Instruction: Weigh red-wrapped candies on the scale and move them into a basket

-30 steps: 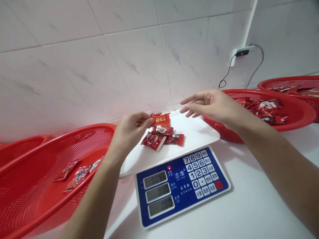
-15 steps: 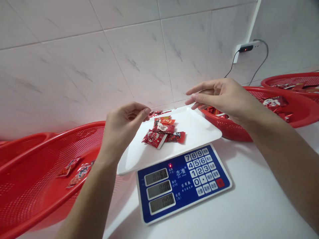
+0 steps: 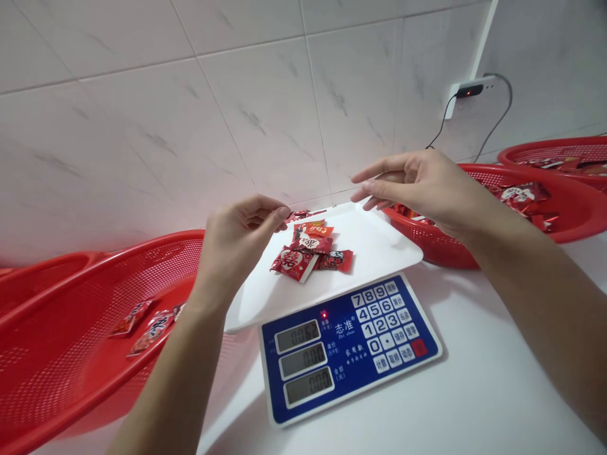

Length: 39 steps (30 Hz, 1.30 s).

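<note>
At six o'clock from about five red candy packets (image 3: 310,249), the scale (image 3: 348,344) reads "志准" beside three displays. Left hand (image 3: 237,237) fingers pinch nothing; right hand (image 3: 422,186) fingers spread, released.

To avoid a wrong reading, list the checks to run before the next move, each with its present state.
1. Left hand empty: ok, nothing shows between its fingers.
2. Right hand empty: ok, fingers spread above the tray's far corner.
3. Candy packets piled on the white tray, none overhanging its front: ok.
4. Hands off the tray: cannot tell for the left hand, which overlaps its edge.
5. Red light on the scale lit: ok.
6. Top display readable: cannot tell, digits blurred.
</note>
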Available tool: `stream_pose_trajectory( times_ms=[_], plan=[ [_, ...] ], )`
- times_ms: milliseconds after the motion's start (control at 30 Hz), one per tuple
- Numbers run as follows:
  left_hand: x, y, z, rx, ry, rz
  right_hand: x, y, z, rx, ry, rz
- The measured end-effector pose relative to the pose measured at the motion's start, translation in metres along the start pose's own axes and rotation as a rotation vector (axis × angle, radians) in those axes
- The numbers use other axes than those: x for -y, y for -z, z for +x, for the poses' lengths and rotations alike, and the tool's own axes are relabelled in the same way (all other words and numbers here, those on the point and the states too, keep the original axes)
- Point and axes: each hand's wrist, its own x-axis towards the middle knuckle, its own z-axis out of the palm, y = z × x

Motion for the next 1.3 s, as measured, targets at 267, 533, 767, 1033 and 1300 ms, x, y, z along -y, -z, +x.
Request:
stream_pose_trajectory(
  times_ms=[267, 533, 767, 1033, 1300],
  plan=[
    [0.000, -0.001, 0.001, 0.006, 0.011, 0.018, 0.001, 0.001, -0.001, 0.001, -0.024, -0.002],
    [-0.003, -0.001, -0.002, 0.018, 0.029, 0.009, 0.001, 0.002, -0.001, 0.004, -0.028, -0.020],
    [-0.003, -0.008, 0.000, 0.041, 0.012, -0.022, 0.004, 0.001, -0.002, 0.009, -0.039, -0.013],
    [-0.006, -0.005, -0.003, 0.057, -0.021, -0.028, 0.004, 0.001, -0.003, 0.009, -0.047, 0.014],
    [-0.010, -0.005, -0.007, 0.053, -0.078, -0.016, 0.002, 0.002, -0.002, 0.017, -0.043, 0.009]
  ],
)
